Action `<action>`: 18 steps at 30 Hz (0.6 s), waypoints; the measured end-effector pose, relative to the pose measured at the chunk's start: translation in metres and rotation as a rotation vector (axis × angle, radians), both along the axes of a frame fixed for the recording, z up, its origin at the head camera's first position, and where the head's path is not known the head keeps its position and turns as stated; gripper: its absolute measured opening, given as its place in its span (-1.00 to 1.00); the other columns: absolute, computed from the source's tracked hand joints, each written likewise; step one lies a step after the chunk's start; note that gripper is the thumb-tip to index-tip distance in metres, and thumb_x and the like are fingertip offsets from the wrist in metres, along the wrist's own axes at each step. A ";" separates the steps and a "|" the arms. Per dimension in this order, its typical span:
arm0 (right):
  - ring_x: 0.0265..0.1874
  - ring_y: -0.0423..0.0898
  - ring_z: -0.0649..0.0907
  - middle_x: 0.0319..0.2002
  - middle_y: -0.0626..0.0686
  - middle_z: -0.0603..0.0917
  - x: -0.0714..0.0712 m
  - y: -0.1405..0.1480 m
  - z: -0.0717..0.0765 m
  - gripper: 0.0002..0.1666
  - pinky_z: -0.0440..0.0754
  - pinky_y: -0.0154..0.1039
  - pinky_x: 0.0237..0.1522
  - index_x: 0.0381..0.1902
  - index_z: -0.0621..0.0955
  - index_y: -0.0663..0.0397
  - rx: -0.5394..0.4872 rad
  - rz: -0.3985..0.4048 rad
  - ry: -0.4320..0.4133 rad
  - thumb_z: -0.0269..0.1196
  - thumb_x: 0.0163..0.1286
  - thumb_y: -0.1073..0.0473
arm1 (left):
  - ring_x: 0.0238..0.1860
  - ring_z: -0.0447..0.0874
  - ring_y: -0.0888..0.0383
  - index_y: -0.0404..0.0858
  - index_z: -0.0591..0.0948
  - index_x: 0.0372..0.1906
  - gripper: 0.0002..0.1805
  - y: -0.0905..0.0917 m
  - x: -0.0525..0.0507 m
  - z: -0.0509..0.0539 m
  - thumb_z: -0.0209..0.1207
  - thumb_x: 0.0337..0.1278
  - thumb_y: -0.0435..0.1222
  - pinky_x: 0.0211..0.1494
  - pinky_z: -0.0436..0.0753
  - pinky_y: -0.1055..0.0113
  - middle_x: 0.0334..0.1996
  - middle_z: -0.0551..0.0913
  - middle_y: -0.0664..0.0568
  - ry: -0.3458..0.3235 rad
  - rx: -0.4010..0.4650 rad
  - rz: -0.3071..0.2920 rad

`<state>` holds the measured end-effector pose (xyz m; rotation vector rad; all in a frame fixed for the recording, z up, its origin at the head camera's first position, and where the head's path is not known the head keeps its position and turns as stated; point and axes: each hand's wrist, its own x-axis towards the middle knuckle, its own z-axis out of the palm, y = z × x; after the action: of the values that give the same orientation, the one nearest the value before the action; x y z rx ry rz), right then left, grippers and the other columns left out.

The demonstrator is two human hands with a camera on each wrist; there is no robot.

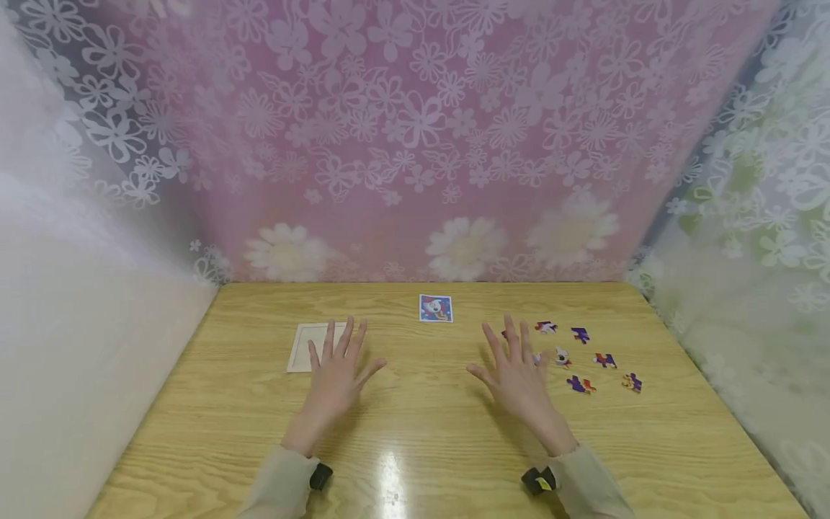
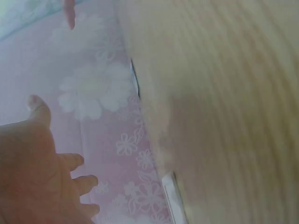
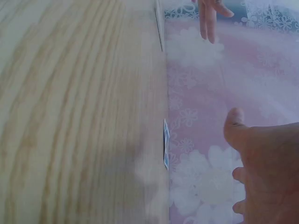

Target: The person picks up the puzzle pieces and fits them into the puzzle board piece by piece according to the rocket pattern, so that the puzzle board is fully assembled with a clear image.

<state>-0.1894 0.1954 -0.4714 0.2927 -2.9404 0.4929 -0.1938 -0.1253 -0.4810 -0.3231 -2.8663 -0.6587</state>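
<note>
My left hand (image 1: 335, 382) is spread above the table, its fingertips in front of a pale square puzzle frame (image 1: 300, 353). On the other side my right hand (image 1: 521, 382) hovers with fingers spread, partly covering some loose jigsaw pieces. Neither hand holds anything. Uncovered pieces include a white-faced piece (image 1: 562, 357), a purple piece (image 1: 580, 334) and a purple-orange piece (image 1: 581, 385). A small picture card (image 1: 436, 308) with a white character on blue lies at the back middle. In the left wrist view the palm (image 2: 35, 172) and spread fingers show; the right wrist view shows the right palm (image 3: 271, 172).
The wooden table (image 1: 415, 411) meets a pink flowered cloth (image 1: 415, 144) along its back edge. Pale curtains (image 1: 765, 288) hang at both sides. More pieces lie at the right, among them a purple-red piece (image 1: 605, 360) and a yellow-purple piece (image 1: 632, 383).
</note>
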 end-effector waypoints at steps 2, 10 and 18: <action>0.58 0.33 -0.19 0.64 0.20 -0.22 -0.002 -0.003 0.002 -0.03 -0.08 0.68 0.27 0.65 0.04 -0.14 -0.045 0.012 0.015 0.18 0.48 -0.26 | 0.62 -0.28 -0.28 -0.12 0.06 0.64 -0.12 -0.007 -0.001 0.007 0.06 0.42 0.17 0.45 -0.25 -0.51 0.62 0.03 -0.15 -0.002 0.059 -0.011; 0.56 0.31 0.06 0.60 0.27 0.04 -0.020 -0.022 0.011 -0.15 0.12 0.47 0.41 0.61 0.15 0.04 -0.322 0.096 0.053 0.20 0.53 -0.07 | 0.60 -0.12 -0.30 -0.29 0.13 0.60 -0.32 -0.043 -0.012 0.026 -0.05 0.60 -0.07 0.50 -0.07 -0.42 0.56 0.17 -0.23 0.045 0.301 -0.045; 0.49 0.26 0.30 0.53 0.23 0.28 -0.044 -0.052 0.014 -0.29 0.29 0.30 0.42 0.54 0.28 0.14 -0.476 0.183 0.089 0.13 0.59 -0.03 | 0.50 0.21 -0.30 -0.26 0.23 0.57 -0.40 -0.081 -0.025 0.030 -0.24 0.67 -0.03 0.47 0.23 -0.31 0.50 0.30 -0.25 0.068 0.489 0.046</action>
<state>-0.2335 0.1435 -0.4577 0.5043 -2.6153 1.1425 -0.2186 -0.2063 -0.4506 -0.1980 -2.5275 -1.2696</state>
